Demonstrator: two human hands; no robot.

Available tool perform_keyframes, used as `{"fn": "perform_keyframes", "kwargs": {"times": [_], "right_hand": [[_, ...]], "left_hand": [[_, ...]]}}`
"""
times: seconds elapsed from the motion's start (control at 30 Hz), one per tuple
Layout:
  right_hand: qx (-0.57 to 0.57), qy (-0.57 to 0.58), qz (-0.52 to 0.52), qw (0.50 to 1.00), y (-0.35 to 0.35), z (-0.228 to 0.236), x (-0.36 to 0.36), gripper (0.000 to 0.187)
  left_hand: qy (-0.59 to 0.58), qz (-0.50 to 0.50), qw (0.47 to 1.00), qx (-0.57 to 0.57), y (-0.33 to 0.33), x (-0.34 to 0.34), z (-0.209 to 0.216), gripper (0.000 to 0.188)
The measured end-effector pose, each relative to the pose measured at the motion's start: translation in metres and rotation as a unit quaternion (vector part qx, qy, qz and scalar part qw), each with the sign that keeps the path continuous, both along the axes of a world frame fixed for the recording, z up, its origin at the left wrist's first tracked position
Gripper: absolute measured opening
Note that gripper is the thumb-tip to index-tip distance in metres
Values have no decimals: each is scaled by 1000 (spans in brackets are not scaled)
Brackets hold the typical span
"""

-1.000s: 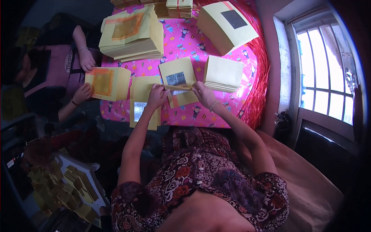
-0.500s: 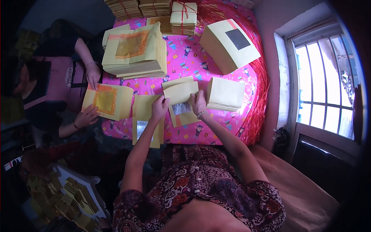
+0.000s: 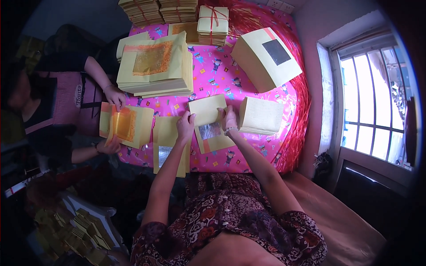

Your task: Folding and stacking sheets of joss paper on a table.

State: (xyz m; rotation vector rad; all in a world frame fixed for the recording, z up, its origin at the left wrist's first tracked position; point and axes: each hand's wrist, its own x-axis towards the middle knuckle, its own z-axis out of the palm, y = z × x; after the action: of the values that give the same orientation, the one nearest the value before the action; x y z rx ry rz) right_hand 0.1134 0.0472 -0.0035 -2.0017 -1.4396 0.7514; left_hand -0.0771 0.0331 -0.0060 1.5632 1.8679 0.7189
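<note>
Between my hands lies a pale yellow paper sheet [image 3: 216, 145] with a silver foil square and a faint red stripe. Its far part is turned over toward me as a plain flap [image 3: 205, 109]. My left hand [image 3: 186, 126] pinches the flap's left edge, and my right hand [image 3: 229, 120] grips the right edge, fingertips on top. Just left of it, partly under my left forearm, are more yellow sheets [image 3: 172, 133] with a silver patch. A neat stack of plain folded paper [image 3: 262, 115] sits beside my right hand.
At left, a co-worker's hands [image 3: 114, 96] fold an orange-patched sheet [image 3: 141, 119]. Farther back stand a thick stack with an orange-gold patch [image 3: 153, 80], a tall leaning stack [image 3: 262, 62] and red-tied bundles [image 3: 213, 26]. Red strands [image 3: 299, 115] line the pink tablecloth's [image 3: 213, 80] right edge.
The flap between my hands has come farther toward me and lies flatter, with my fingers still on its edges. The co-worker's hands have moved and now lift the orange-patched sheet's left side over.
</note>
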Motion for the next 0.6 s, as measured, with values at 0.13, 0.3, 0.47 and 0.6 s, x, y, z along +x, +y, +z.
{"fn": "perform_keyframes", "kwargs": {"times": [0.13,0.3,0.47,0.6], "right_hand": [[10,-26,-10,1000,3,-27,3,31],[4,-65,-2,998,4,-29,3,32],[-38,-79,11,996,6,-21,-2,36],[-57,-101,0,993,9,-25,-1,36]], "left_hand": [[-8,13,1000,-4,3,4,0,25],[-7,34,999,-5,2,7,-3,26],[-4,64,998,11,-4,7,-13,27],[38,68,994,74,-4,17,-10,21]]}}
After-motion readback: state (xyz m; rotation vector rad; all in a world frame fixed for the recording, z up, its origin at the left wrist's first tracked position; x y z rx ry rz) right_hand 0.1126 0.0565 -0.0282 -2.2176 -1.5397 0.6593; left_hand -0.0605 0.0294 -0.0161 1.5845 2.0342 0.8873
